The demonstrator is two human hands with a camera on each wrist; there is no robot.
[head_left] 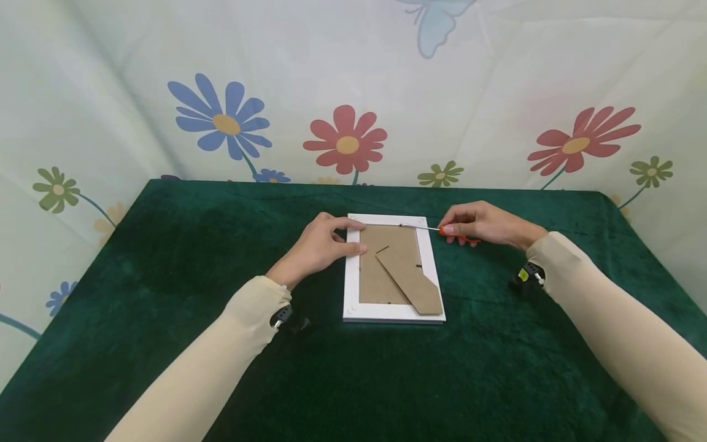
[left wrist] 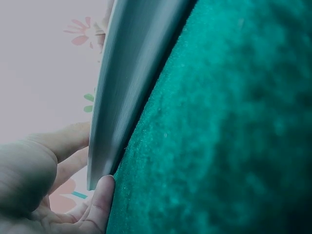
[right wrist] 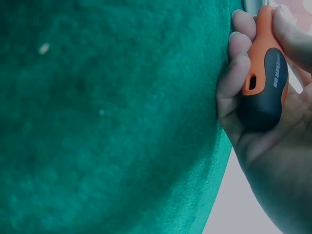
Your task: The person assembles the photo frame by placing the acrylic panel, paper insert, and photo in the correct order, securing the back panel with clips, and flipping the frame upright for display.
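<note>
A white picture frame (head_left: 351,312) lies face down on the green cloth, showing its brown backing board (head_left: 381,282) and a slanted stand leg (head_left: 411,285). My left hand (head_left: 320,242) rests its thumb and index finger on the frame's left side near the top. In the left wrist view, another finger (left wrist: 101,200) lies low beside the frame's edge (left wrist: 124,87). My right hand (head_left: 486,224) grips a screwdriver by its orange and black handle (right wrist: 265,73). The thin metal shaft (head_left: 422,227) reaches left over the frame, its tip at the backing's upper edge.
Green velvety cloth (head_left: 221,245) covers the table around the frame. Behind it hangs a pale curtain (head_left: 414,92) printed with flowers and a butterfly. Small dark tabs, including one on the right side (head_left: 418,266), show along the backing's border.
</note>
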